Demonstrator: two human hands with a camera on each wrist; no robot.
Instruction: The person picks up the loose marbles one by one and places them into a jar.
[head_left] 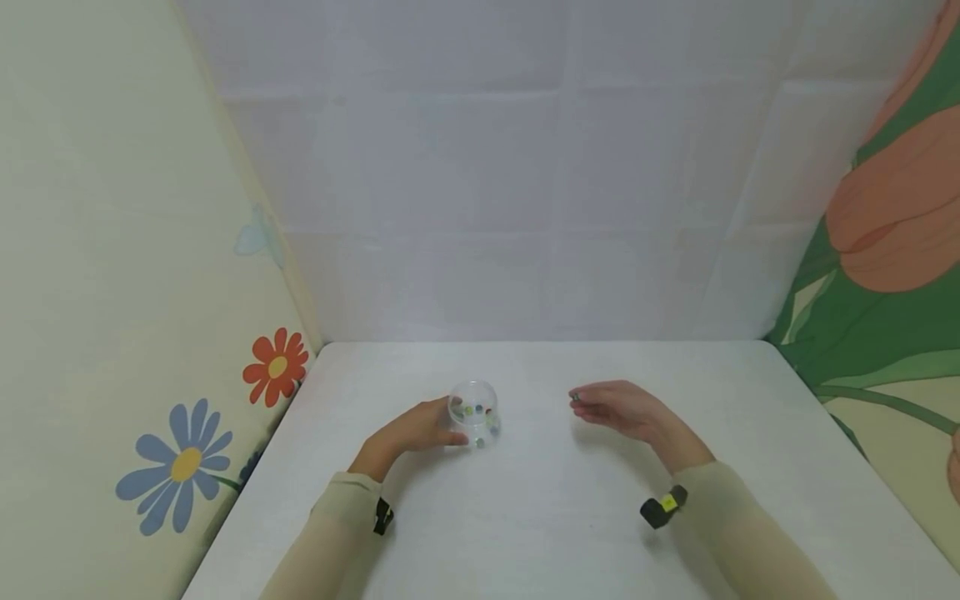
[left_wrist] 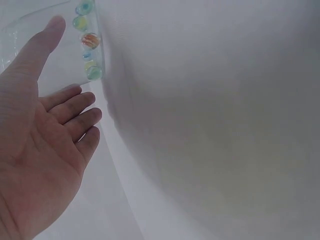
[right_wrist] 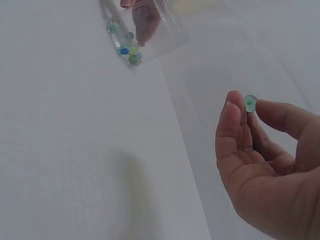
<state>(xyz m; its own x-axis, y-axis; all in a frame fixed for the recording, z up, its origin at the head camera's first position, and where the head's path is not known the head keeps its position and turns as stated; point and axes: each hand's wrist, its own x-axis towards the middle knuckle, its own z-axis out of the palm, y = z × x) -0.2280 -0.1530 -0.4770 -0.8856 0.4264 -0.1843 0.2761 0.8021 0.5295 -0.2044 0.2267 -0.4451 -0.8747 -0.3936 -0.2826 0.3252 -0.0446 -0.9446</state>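
Note:
A clear cup (head_left: 474,383) stands on the white table, with several glass marbles (left_wrist: 90,40) at its bottom. My left hand (head_left: 420,425) holds the cup from its left side; in the left wrist view the thumb lies against the near wall and the fingers are partly hidden behind the cup. To the right of the cup and apart from it, my right hand (head_left: 618,408) is held above the table. Between its thumb and fingertips it pinches one clear marble (right_wrist: 250,103) with green inside.
The white table (head_left: 525,533) runs back to a pale cloth backdrop (head_left: 495,167). A flower-patterned cloth (head_left: 187,467) borders the left side, and a tulip-patterned one (head_left: 892,217) the right. Each wrist wears a dark strap-on device (head_left: 663,506).

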